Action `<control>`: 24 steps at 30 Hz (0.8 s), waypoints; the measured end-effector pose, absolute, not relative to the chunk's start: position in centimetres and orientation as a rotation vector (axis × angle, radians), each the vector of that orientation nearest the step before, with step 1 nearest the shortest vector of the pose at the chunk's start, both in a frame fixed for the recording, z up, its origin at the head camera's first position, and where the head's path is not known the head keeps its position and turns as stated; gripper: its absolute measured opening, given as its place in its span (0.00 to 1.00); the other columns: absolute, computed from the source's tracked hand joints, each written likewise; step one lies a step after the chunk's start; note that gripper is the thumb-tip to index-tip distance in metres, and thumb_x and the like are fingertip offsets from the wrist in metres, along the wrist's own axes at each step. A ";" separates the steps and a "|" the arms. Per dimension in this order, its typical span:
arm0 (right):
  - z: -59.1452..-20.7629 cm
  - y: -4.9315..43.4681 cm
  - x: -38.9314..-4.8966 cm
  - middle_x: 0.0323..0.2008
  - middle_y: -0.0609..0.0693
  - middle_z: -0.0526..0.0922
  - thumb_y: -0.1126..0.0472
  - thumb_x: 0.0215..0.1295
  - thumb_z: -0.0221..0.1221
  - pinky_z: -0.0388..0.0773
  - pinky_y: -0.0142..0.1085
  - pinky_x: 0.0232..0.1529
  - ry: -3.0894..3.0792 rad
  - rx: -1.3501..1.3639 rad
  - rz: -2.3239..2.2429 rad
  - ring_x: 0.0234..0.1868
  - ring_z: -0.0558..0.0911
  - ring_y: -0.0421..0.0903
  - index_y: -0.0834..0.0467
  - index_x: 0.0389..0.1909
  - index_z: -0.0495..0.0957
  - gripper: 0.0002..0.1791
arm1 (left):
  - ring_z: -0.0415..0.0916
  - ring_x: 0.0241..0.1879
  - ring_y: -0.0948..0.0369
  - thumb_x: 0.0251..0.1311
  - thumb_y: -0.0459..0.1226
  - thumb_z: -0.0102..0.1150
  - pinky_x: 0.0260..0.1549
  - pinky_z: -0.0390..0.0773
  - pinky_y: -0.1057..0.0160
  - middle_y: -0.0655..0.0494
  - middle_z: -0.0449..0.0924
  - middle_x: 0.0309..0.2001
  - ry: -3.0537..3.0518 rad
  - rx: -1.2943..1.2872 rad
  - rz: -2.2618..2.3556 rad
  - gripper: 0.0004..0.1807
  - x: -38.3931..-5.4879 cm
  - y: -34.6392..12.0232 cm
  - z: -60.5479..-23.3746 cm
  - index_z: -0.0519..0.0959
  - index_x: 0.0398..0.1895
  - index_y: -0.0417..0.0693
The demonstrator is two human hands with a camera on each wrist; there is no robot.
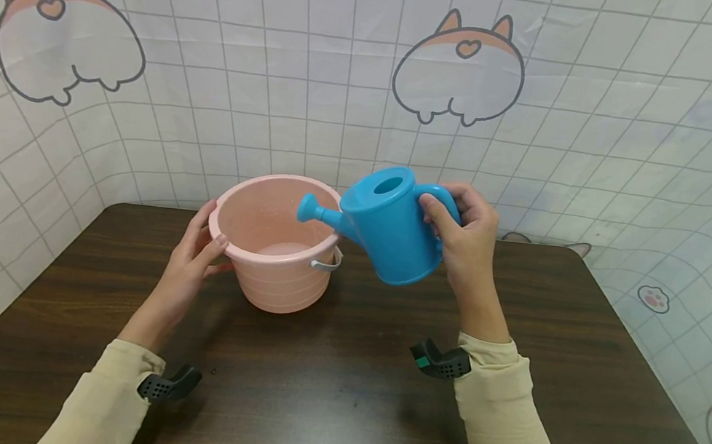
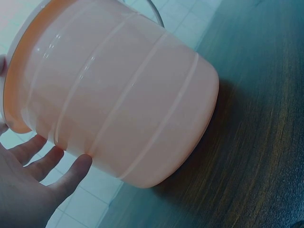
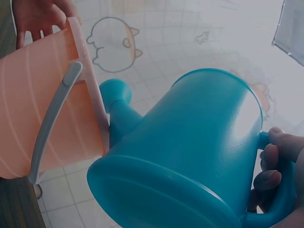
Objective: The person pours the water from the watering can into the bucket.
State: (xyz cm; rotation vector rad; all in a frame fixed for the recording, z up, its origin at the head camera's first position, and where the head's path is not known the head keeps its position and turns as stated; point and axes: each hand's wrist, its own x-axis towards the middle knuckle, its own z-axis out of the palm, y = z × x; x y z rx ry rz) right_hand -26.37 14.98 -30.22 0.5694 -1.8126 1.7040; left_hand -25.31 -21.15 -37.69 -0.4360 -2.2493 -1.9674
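Observation:
A pink bucket point(image 1: 279, 286) stands on the dark wooden table, with its grey handle point(image 1: 327, 260) hanging down on the right side. My left hand point(image 1: 189, 258) holds its rim at the left; in the left wrist view, fingers point(image 2: 71, 178) rest against the ribbed outer wall. Gripped by its loop handle, a blue watering can point(image 1: 388, 226) is held above the table in my right hand point(image 1: 471, 242). The can tilts left, and its spout head point(image 1: 308, 208) is over the bucket's opening. No water is visible coming from the spout.
Around the dark table point(image 1: 323, 394) hangs a white gridded cloth point(image 1: 269, 58) with cartoon animal drawings. Black wrist straps point(image 1: 442, 361) sit on both sleeves.

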 end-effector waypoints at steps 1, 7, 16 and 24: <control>-30.2 15.0 -26.4 0.23 0.45 0.76 0.60 0.61 0.58 0.73 0.30 0.28 -1.813 0.569 1.706 0.25 0.73 0.42 0.62 0.36 0.76 0.09 | 0.67 0.57 0.65 0.67 0.42 0.44 0.45 0.77 0.62 0.42 0.51 0.69 -2.248 -0.436 -1.969 0.33 -25.3 -21.1 -37.7 0.44 0.71 0.64; -30.1 15.0 -26.3 0.23 0.46 0.75 0.61 0.61 0.58 0.73 0.30 0.28 -1.812 0.575 1.710 0.25 0.73 0.42 0.62 0.36 0.76 0.08 | 0.67 0.57 0.62 0.67 0.42 0.44 0.45 0.77 0.62 0.42 0.52 0.69 -2.248 -0.432 -1.968 0.33 -25.3 -21.1 -37.7 0.44 0.71 0.64; -30.0 15.0 -26.2 0.23 0.46 0.75 0.61 0.61 0.58 0.72 0.30 0.28 -1.813 0.574 1.710 0.25 0.73 0.42 0.61 0.36 0.76 0.07 | 0.67 0.57 0.63 0.67 0.42 0.44 0.45 0.77 0.63 0.42 0.51 0.69 -2.249 -0.428 -1.969 0.33 -25.3 -21.1 -37.7 0.44 0.71 0.64; -30.1 15.0 -26.3 0.23 0.46 0.75 0.63 0.61 0.58 0.72 0.30 0.28 -1.800 0.590 1.721 0.25 0.73 0.42 0.62 0.36 0.76 0.06 | 0.67 0.56 0.66 0.67 0.42 0.44 0.45 0.77 0.63 0.42 0.51 0.69 -2.259 -0.428 -1.954 0.33 -25.3 -21.1 -37.6 0.44 0.71 0.65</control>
